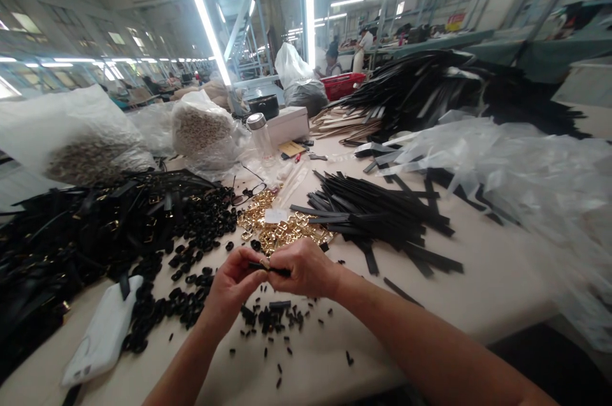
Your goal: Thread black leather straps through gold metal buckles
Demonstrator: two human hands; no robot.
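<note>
My left hand and my right hand meet over the table's near middle, both pinched on a thin black strap piece with a small gold buckle at its left end. Just beyond the hands lies a heap of gold buckles. To the right of that heap is a pile of black straps. Black loops spread out to the left. Small black bits are scattered under my hands.
A mass of finished black straps fills the left. A white phone lies near the front left edge. Clear plastic sheeting covers the right. Bags of parts, a jar and a white box stand behind. People work at far tables.
</note>
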